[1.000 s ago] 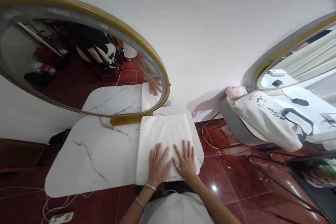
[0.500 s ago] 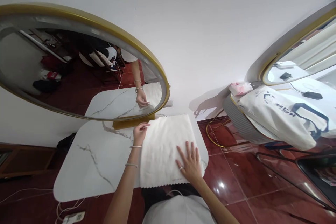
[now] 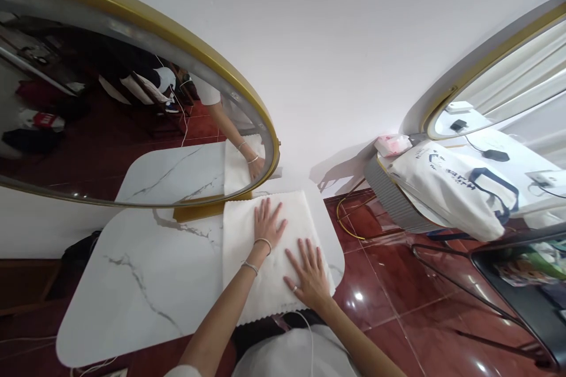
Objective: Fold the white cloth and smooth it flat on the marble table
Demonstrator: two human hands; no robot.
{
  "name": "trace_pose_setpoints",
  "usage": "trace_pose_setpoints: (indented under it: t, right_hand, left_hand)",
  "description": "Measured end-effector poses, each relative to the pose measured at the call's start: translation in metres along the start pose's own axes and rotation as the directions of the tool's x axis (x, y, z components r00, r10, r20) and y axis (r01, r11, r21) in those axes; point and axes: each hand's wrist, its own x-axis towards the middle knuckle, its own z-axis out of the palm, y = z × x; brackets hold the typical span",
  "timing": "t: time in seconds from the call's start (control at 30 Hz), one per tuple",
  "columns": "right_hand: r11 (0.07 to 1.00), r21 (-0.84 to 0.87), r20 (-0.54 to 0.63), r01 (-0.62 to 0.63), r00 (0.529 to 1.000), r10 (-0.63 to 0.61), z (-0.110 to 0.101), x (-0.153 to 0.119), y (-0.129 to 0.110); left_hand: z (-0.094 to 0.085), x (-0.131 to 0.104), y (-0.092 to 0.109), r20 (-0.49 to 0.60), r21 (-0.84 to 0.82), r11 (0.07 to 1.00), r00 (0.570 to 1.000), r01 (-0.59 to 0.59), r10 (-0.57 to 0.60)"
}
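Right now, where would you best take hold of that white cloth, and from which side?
I'd pinch the white cloth by the far part of its left edge, coming in low from the left. It lies flat, so its middle probably offers little hold; the tabletop extends beside that edge.

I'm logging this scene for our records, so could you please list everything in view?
Near table: one, white, grey-veined, centre
Cloth: one, white, on near table
Mirrors: two, gold-framed, upper left and right
Far table: one, white-topped, right
Tote bag: one, white and navy, on far table
Packet: one, pink-and-white, beside tote bag
Corded block: one, black, far table
Chair: one, black, lower right
Floor: one, red tiles, below
Wall: one, white, behind
Bracelets: two, pale, left wrist
Left hand: one, flat on cloth
Right hand: one, flat on cloth
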Motion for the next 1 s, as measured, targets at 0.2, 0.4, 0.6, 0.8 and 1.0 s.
trace_pose_setpoints:
  t: [0.2, 0.4, 0.6, 0.8, 1.0]
  right_hand:
    - [0.994, 0.092, 0.030, 0.062, 0.997, -0.065, 0.012, 0.012, -0.036]
    - [0.962, 0.256, 0.150, 0.099, 0.979, -0.141, 0.011, 0.031, -0.093]
    - [0.889, 0.420, 0.221, 0.181, 0.930, -0.294, -0.006, 0.048, -0.129]
    - [0.925, 0.363, 0.208, 0.114, 0.957, -0.200, 0.009, 0.039, -0.118]
    - [0.980, 0.186, 0.121, 0.065, 0.989, -0.088, 0.026, 0.022, -0.097]
  left_hand:
    - [-0.023, -0.019, -0.059, -0.119, 0.043, 0.987, 0.982, 0.153, -0.147]
    - [-0.047, -0.037, -0.120, -0.160, 0.030, 0.982, 0.971, 0.186, -0.179]
    - [-0.056, -0.047, -0.154, -0.244, 0.025, 0.994, 0.965, 0.108, -0.099]
    - [-0.022, -0.024, -0.097, -0.089, 0.011, 0.999, 0.995, -0.048, 0.048]
    - [-0.014, -0.010, -0.047, -0.026, 0.011, 1.000, 0.999, -0.025, 0.025]
